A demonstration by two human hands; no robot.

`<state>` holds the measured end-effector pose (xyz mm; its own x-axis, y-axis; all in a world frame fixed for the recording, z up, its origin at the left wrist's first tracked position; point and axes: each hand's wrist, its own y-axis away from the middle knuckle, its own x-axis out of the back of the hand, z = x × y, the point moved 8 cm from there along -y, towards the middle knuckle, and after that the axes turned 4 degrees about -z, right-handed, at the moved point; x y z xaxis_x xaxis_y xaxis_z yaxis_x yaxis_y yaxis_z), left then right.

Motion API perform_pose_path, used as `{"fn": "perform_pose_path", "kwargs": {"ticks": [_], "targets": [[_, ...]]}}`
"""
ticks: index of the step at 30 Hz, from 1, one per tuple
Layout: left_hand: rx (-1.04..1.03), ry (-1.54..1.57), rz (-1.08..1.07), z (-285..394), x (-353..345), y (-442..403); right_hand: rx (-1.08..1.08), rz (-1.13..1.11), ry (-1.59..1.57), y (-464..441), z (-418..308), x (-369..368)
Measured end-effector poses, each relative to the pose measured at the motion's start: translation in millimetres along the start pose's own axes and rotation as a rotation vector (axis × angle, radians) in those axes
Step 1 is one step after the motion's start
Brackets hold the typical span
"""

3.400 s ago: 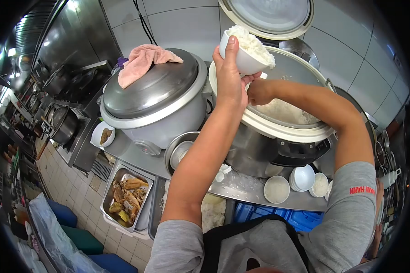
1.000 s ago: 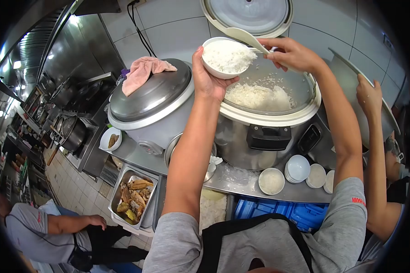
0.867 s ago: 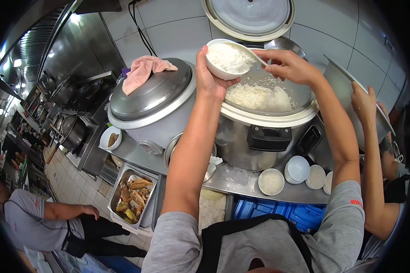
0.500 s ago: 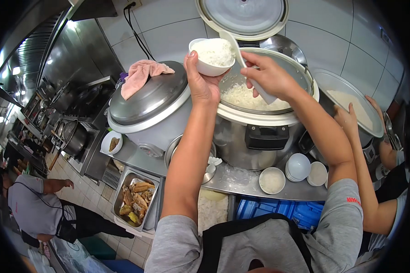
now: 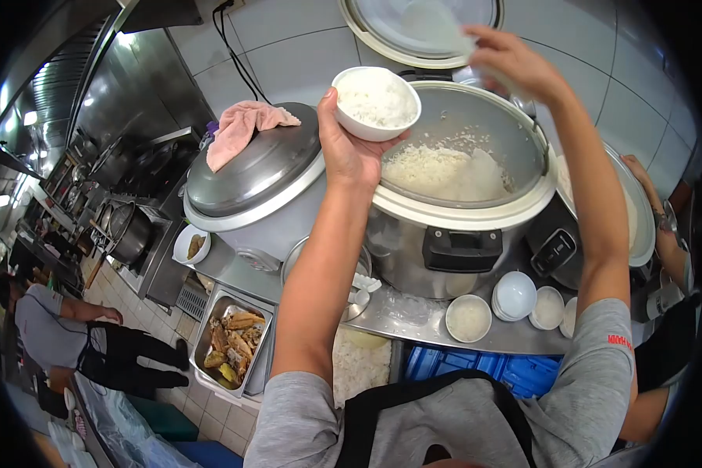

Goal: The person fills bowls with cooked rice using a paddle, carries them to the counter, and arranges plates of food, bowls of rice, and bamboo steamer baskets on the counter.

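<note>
My left hand [image 5: 352, 148] holds up a white bowl [image 5: 369, 132] filled with white rice [image 5: 377, 98], its fingers and thumb around the bowl's side and base. Raised to the right of the bowl, my right hand [image 5: 515, 66] grips a pale rice paddle [image 5: 435, 27], blurred by motion, in front of the open round lid [image 5: 413, 56]. Below both hands stands a large open rice cooker [image 5: 444, 214] with cooked rice [image 5: 437, 173] inside.
A closed cooker [image 5: 249, 168] with a pink cloth [image 5: 246, 129] stands left. In front are a rice bowl [image 5: 468, 318], stacked bowls [image 5: 515, 296] and a food tray [image 5: 232, 343]. Another person's hand [image 5: 642, 175] is at a pot on the right; a person [image 5: 51, 327] stands far left.
My right hand has lifted the paddle from the bowl's rim up and right. The bowl has tilted slightly toward the camera. The co-worker's pot has lowered at the right, and the far-left person has shifted.
</note>
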<state>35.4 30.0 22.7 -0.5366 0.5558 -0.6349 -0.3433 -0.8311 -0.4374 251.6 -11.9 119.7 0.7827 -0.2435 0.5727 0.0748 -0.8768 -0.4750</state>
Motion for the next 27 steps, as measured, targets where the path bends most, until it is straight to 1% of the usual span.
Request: {"fn": "perform_pose_path", "kwargs": {"ticks": [1, 2, 3, 4, 5, 6, 7, 8, 9, 11, 13, 14, 15, 17, 18, 20, 22, 23, 24, 26, 27], "targets": [[-0.013, -0.003, 0.007, 1, 0, 0, -0.09, 0.15, 0.206, -15, 14, 28], [0.005, -0.001, -0.036, 0, -2, 0, -0.174, 0.298, 0.414, -31, 27, 58], [0.015, 0.003, -0.072, 0, -3, 1, 0.024, 0.413, 0.503, -50, 45, 87], [-0.007, -0.021, -0.043, 1, -4, 1, 0.233, 0.519, 0.578, -70, 73, 122], [0.006, -0.034, -0.063, -2, -4, 0, 0.024, 0.567, 0.864, -106, 124, 170], [0.013, -0.051, -0.073, -3, -3, -1, -0.184, 0.645, 0.931, -115, 145, 193], [0.034, -0.044, -0.043, -6, -2, -1, -0.267, 0.576, 0.505, -114, 169, 199], [0.042, -0.068, -0.093, -6, -2, -1, -0.104, 0.6, 0.025, -124, 203, 211], [0.062, -0.068, -0.07, -4, -4, 1, -0.029, 0.698, -0.044, -133, 230, 229], [0.074, -0.067, -0.058, -8, 1, -1, -0.221, 0.658, -0.152, -152, 247, 226], [0.085, -0.077, -0.038, -9, 2, 0, -0.248, 0.5, -0.264, -175, 264, 217], [0.097, -0.082, -0.041, -10, 3, -1, -0.266, 0.416, -0.342, -199, 300, 237], [0.096, -0.011, -0.074, -18, 5, -7, -0.287, 0.332, -0.418, -220, 330, 250], [0.061, -0.026, -0.086, -13, 2, -5, -0.275, 0.441, -0.225, -194, 292, 226], [0.043, -0.065, -0.077, -5, -1, 1, -0.274, 0.418, -0.228, -196, 293, 219], [0.041, -0.069, -0.103, -6, -2, -1, -0.305, 0.362, -0.453, -211, 322, 225], [0.027, -0.066, -0.116, -6, -2, -2, -0.185, 0.314, -0.545, -215, 321, 231], [0.03, -0.075, -0.103, -7, -1, -2, -0.208, 0.372, -0.533, -198, 305, 220], [0.037, -0.087, -0.092, -7, -2, -1, -0.21, 0.359, -0.532, -193, 297, 214], [0.052, -0.1, -0.078, -6, -1, 1, -0.279, 0.357, -0.624, -184, 293, 215], [0.045, -0.105, -0.07, -7, -1, -1, -0.135, 0.148, -0.696, -195, 277, 203]]}}
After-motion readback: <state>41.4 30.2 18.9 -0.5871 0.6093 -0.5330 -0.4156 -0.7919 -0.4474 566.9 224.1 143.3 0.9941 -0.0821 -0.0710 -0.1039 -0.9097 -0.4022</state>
